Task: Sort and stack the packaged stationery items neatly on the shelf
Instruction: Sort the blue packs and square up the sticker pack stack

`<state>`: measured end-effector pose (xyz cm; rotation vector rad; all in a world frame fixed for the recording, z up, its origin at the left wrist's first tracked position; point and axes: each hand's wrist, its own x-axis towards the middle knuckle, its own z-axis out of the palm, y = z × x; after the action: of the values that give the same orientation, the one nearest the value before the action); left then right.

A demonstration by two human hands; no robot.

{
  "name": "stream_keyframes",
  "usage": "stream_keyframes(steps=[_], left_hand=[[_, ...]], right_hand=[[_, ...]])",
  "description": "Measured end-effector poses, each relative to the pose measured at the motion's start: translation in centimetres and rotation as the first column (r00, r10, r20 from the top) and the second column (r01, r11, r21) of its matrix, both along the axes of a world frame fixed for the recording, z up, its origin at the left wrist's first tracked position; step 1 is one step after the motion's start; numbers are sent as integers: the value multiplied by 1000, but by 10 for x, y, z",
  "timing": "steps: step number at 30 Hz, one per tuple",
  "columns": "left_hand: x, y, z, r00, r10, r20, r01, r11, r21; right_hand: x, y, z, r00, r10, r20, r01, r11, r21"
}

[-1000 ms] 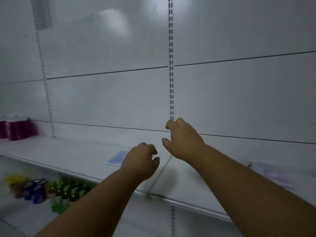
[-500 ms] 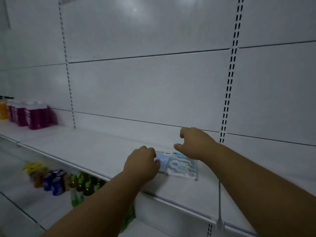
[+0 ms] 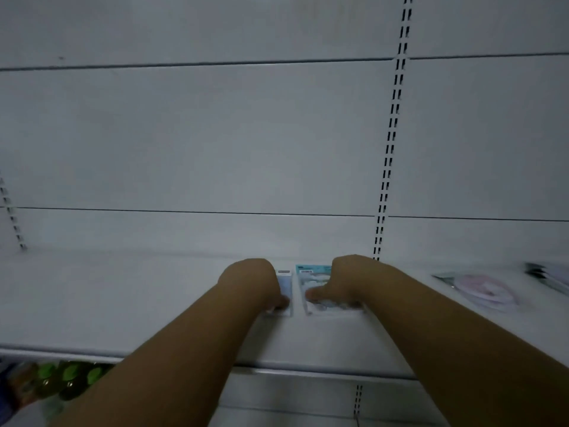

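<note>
Two flat stationery packets lie side by side on the white shelf [image 3: 123, 303]. My left hand [image 3: 251, 283] rests on the pale blue packet [image 3: 284, 285], covering most of it, thumb at its near edge. My right hand [image 3: 345, 282] lies on the teal and white packet [image 3: 312, 280], thumb pressed on its front, fingers curled over its right side. Whether either packet is lifted off the shelf cannot be told. Further right lies a clear packet with a pink round item [image 3: 480, 291].
A dark packaged item [image 3: 545, 277] sits at the far right of the shelf. Green-capped bottles [image 3: 67, 380] stand on the lower shelf at the left. A slotted upright [image 3: 389, 149] runs up the white back panel.
The view has swung right and closer. Both hands have come down from above the shelf onto the two packets, one hand on each.
</note>
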<state>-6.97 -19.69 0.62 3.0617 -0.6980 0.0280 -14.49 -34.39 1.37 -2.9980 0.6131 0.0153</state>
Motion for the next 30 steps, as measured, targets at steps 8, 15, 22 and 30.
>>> stream_keyframes(steps=[8, 15, 22, 30], left_hand=[[13, 15, -1, 994, 11, -112, -31, 984, -175], [20, 25, -6, 994, -69, -87, -15, 690, -724], [-21, -9, 12, 921, -374, -110, -62, 137, -989], [-138, -138, 29, 785, -619, -27, 50, 106, -993]], right_hand=[[8, 21, 10, 984, -173, 32, 172, 985, 26], [-2, 7, 13, 745, -279, 606, 135, 953, 272], [-57, -21, 41, 477, -256, 841, -7, 955, 295], [-204, -115, 52, 346, -349, 871, 168, 936, 309]])
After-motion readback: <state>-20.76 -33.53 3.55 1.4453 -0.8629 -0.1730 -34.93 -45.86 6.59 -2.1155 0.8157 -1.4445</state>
